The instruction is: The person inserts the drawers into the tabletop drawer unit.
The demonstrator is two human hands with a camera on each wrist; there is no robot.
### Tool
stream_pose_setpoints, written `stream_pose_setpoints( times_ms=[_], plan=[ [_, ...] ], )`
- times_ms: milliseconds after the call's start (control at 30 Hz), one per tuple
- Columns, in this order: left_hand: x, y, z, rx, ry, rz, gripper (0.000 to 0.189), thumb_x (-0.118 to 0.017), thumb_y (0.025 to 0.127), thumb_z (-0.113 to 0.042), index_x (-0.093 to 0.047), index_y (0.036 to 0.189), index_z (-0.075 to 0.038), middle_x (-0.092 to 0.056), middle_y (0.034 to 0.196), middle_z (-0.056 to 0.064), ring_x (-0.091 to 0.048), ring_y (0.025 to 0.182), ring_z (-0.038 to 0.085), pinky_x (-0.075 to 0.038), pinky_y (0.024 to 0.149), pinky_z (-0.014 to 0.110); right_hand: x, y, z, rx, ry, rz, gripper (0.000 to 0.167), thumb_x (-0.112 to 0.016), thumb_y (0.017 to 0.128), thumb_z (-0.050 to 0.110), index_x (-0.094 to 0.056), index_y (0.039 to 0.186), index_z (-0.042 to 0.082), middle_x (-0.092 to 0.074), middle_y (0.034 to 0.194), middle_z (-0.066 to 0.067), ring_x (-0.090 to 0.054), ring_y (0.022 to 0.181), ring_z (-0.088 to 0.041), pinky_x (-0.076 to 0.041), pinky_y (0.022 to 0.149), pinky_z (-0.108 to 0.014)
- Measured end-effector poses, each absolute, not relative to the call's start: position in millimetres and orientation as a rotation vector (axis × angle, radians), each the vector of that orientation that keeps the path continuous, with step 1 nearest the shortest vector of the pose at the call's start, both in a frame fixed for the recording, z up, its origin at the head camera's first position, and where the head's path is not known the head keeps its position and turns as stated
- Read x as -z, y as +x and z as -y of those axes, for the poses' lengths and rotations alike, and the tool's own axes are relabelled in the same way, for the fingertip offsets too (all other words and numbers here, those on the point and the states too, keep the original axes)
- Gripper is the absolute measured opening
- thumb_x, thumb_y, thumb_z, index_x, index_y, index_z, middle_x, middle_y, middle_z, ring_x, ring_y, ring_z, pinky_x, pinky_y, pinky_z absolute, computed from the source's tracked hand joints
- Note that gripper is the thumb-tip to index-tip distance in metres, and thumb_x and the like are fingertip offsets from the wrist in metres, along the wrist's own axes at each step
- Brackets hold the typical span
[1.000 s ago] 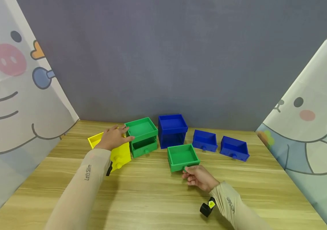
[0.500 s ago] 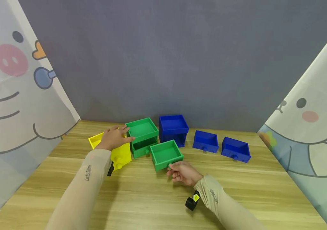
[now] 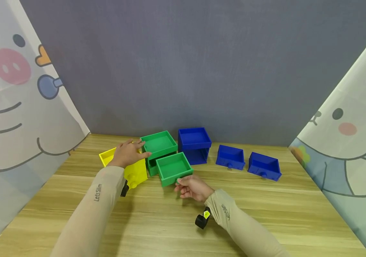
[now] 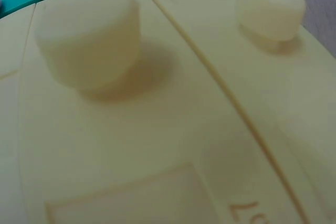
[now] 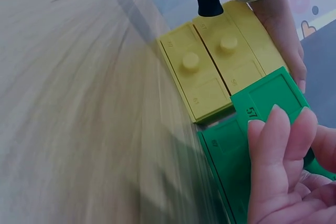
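My right hand (image 3: 193, 187) pinches the front knob of a green drawer (image 3: 174, 166), holding it in front of the green cabinet (image 3: 158, 142). The drawer hides most of that cabinet's lower part; a dark opening shows above it. In the right wrist view, the drawer's front (image 5: 273, 98) is marked 57. My left hand (image 3: 126, 154) rests on top of the yellow cabinet (image 3: 137, 173), fingers spread, fingertips at the green cabinet's upper left edge. Close up in the left wrist view are two round knobs on the yellow cabinet's front (image 4: 157, 140).
To the right of the green cabinet stands a blue cabinet (image 3: 194, 136) with an opening at its front. One blue drawer (image 3: 230, 156) and another blue drawer (image 3: 264, 165) lie farther right on the wooden table (image 3: 157, 228). A grey wall (image 3: 202, 71) rises behind.
My right hand has carried the green drawer leftward, from in front of the blue cabinet to the green cabinet's front. The left hand has stayed in place.
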State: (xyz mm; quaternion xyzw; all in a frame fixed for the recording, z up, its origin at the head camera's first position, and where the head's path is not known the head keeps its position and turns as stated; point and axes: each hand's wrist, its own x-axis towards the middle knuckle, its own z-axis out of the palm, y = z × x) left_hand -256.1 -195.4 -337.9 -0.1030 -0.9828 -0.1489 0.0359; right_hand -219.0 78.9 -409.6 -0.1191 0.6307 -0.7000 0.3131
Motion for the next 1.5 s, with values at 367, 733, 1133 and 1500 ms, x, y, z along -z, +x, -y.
stream_pose_setpoints(
  times_ms=[367,733,1133,1500],
  plan=[
    [339,-254,194,0.452,-0.300,3.016,0.066,-0.057,0.092,-0.047,-0.045,0.143,-0.005,-0.038,0.147,0.019,-0.024,0.138,0.046,-0.017,0.106,0.065,415,-218,-66,1.831,-0.304,-1.681,0.019,-0.047,0.101,0.011,-0.058,0.089,0.000,-0.064,0.071,0.002,-0.053,0.054,-0.001,-0.051,0.056,-0.018],
    [338,-253,194,0.464,-0.299,3.012,0.066,-0.057,0.092,-0.045,-0.045,0.143,-0.005,-0.038,0.147,0.020,-0.024,0.138,0.046,-0.016,0.106,0.066,415,-218,-55,1.843,-0.299,-1.692,0.020,-0.047,0.100,0.009,-0.058,0.091,-0.005,-0.064,0.069,0.002,-0.053,0.053,-0.001,-0.052,0.055,-0.018],
    [339,-255,194,0.469,-0.298,3.019,0.067,-0.057,0.092,-0.047,-0.045,0.143,-0.005,-0.037,0.147,0.019,-0.024,0.137,0.047,-0.016,0.106,0.066,414,-220,-50,1.848,-0.278,-1.687,0.021,-0.046,0.100,0.009,-0.056,0.095,-0.009,-0.064,0.068,0.002,-0.053,0.052,-0.001,-0.051,0.054,-0.017],
    [338,-254,193,0.472,-0.297,3.023,0.066,-0.057,0.093,-0.045,-0.044,0.143,-0.005,-0.036,0.147,0.020,-0.023,0.138,0.047,-0.015,0.106,0.067,413,-225,-52,1.798,-0.296,-1.681,0.022,-0.045,0.101,0.008,-0.055,0.097,-0.011,-0.064,0.068,0.002,-0.052,0.051,-0.001,-0.051,0.052,-0.018]
  ],
)
